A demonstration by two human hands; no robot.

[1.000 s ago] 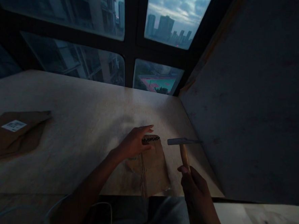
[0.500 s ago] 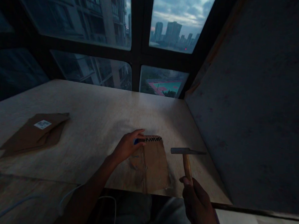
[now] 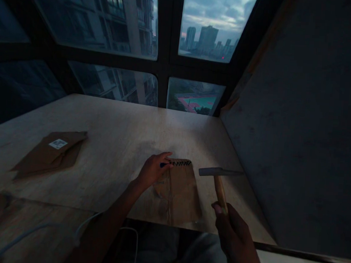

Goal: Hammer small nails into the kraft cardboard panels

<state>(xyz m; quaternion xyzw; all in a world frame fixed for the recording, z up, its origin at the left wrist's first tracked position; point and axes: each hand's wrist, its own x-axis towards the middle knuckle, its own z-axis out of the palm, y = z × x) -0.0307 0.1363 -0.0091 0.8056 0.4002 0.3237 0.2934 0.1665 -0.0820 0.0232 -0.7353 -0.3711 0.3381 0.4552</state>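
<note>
My right hand is closed around the wooden handle of a hammer, whose dark metal head is raised to the right of a piece of brown cardboard. The cardboard lies flat near the table's front edge. Along its far edge runs a row of black zigzag marks. At the far left corner of the cardboard is my left hand, thumb and fingers closed in a pinch. A small dark blue thing shows between them, too small to name.
On the left of the wooden table lies a stack of brown cardboard pieces with a white label. A white cable hangs by the front edge. A wall borders the right, windows the far side.
The hammer head has risen slightly and turned a little. My left hand stays at the cardboard's corner, and the whole view has shifted slightly.
</note>
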